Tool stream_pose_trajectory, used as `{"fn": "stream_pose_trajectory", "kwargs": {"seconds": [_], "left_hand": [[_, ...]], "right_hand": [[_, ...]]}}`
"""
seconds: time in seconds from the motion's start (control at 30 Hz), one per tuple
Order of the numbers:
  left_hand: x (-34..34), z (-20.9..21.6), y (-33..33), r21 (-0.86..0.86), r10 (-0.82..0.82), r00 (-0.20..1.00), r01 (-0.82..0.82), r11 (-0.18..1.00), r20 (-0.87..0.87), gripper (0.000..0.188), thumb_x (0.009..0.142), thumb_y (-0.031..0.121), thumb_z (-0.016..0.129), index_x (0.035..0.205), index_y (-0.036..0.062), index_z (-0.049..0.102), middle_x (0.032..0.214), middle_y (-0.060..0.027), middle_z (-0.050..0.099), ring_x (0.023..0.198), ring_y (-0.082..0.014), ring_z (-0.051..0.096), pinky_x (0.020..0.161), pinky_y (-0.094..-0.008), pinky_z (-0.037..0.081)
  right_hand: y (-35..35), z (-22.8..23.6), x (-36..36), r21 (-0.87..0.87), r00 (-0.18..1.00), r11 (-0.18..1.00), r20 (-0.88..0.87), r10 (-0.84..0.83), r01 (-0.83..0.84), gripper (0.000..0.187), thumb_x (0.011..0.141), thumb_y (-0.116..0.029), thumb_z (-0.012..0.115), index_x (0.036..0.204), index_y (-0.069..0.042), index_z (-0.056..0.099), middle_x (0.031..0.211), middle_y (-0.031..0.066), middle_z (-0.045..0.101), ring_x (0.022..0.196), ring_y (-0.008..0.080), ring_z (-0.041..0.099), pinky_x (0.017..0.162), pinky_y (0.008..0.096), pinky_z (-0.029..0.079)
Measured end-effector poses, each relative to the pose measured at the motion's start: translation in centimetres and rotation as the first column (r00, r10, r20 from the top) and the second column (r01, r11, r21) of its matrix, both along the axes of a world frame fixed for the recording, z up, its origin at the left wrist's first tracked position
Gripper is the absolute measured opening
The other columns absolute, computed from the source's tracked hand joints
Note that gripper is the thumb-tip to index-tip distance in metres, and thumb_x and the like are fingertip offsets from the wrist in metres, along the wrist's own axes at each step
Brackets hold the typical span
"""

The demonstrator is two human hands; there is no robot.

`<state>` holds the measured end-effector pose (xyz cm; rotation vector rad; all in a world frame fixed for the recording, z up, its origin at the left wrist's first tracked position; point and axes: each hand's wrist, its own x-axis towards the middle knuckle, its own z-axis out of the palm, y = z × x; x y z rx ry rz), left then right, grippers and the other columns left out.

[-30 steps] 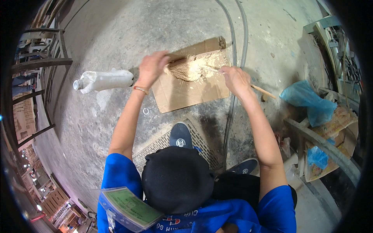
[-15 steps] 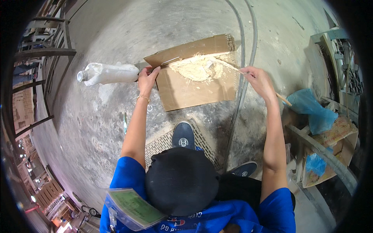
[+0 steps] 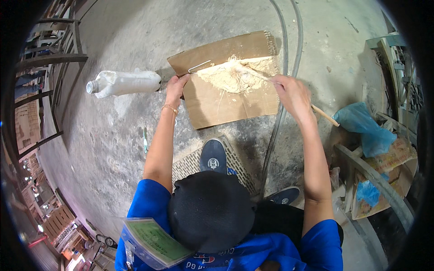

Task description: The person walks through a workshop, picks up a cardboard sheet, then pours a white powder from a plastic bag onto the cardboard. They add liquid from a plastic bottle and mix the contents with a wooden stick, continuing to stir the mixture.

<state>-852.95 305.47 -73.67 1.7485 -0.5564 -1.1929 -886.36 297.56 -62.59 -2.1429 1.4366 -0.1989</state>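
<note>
A folded sheet of brown cardboard [image 3: 217, 115] lies on the floor, its far flap raised. Along its crease sits a heap of pale yellow powder [image 3: 217, 79] that looks like sawdust. My left hand [image 3: 175, 90] pinches the cardboard's left edge. A bent metal wire [image 3: 199, 67] rests on the cardboard beside the heap. My right hand [image 3: 293, 95] is closed around a thin wooden stick [image 3: 326, 116]. The stick's far end is coated with powder and reaches into the heap, so its tip is hidden.
A white plastic bottle [image 3: 124, 83] lies on its side at the left. Two dark hoses [image 3: 299, 36] run past the cardboard's right side. A blue plastic bag [image 3: 361, 124] and a cardboard box [image 3: 393, 180] stand at the right, near a metal bar. A perforated mat [image 3: 185, 163] lies under one shoe.
My right hand has moved a little left and nearer, and the stick's tip has shifted in the powder. My left hand keeps its pinch on the cardboard.
</note>
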Motion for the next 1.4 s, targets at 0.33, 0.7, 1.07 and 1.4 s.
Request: {"fn": "stream_pose_trajectory", "kwargs": {"seconds": [0.33,0.7,1.07,1.4], "left_hand": [[0.2,0.9,0.3,0.053,-0.128,0.901,0.117,0.992,0.415,0.031,0.085,0.029,0.062,0.094,-0.001,0.062,0.079,-0.0028,0.065,0.065,-0.0077,0.057,0.056,-0.0228,0.044],[-7.9,9.8,-5.8,0.295,-0.42,0.429,0.328,0.897,0.8,0.033,0.079,0.036,0.057,0.083,0.0032,0.061,0.074,-0.0202,0.061,0.073,-0.0387,0.059,0.067,-0.0438,0.045],[-14.4,11.3,-9.0,0.485,-0.566,0.025,0.487,0.727,0.824,0.026,0.085,0.028,0.049,0.095,0.0076,0.062,0.077,-0.0178,0.064,0.075,-0.0366,0.062,0.068,-0.0455,0.049],[-0.2,7.3,-1.6,0.045,-0.366,0.908,0.365,0.93,0.205,0.038,0.085,0.011,0.055,0.121,0.0046,0.047,0.108,-0.0113,0.062,0.095,-0.0208,0.061,0.078,-0.0324,0.049]], "right_hand": [[0.3,1.2,5.0,-0.099,0.958,0.975,-0.229,0.171,-0.198,0.015,0.075,-0.001,0.051,0.083,-0.004,0.064,0.075,0.0186,0.061,0.071,0.0332,0.063,0.063,0.0414,0.049],[-0.4,-1.3,5.8,-0.092,0.954,0.966,-0.203,0.219,-0.241,0.014,0.075,-0.002,0.05,0.082,-0.006,0.062,0.072,0.0178,0.062,0.07,0.0342,0.063,0.06,0.0447,0.048],[-0.9,-1.5,5.4,-0.092,0.976,0.979,-0.135,0.17,-0.183,0.019,0.077,-0.003,0.048,0.086,-0.007,0.064,0.077,0.0197,0.063,0.073,0.0374,0.063,0.065,0.0461,0.048],[0.7,-2.6,2.0,0.13,0.996,0.989,0.062,0.062,-0.069,0.025,0.084,-0.006,0.047,0.1,-0.01,0.066,0.095,0.0152,0.065,0.089,0.033,0.061,0.076,0.043,0.047]]}}
